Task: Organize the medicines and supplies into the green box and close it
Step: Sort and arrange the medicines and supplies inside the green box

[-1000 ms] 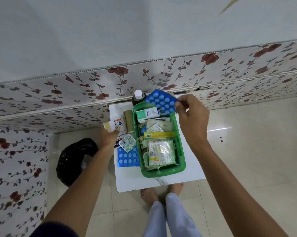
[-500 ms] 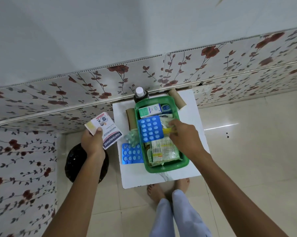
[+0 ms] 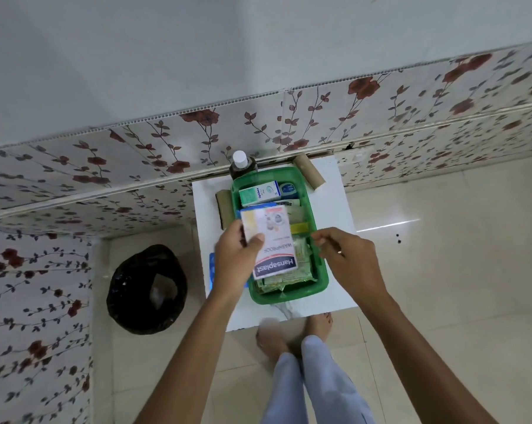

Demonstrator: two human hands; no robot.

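Holding the Hansaplast plaster box [image 3: 271, 240] between thumb and fingers, the left hand [image 3: 237, 264] hovers over the green box [image 3: 318, 264] on the white table [image 3: 335, 203]. The right hand [image 3: 347, 258] is empty, fingers loosely curled above the box's right rim. Already heaped, the contents could let the plaster box ride high and, I judge, block closing. 0.5 seconds ago the plaster box was out left of the table, and the right hand was pressing inside the box.
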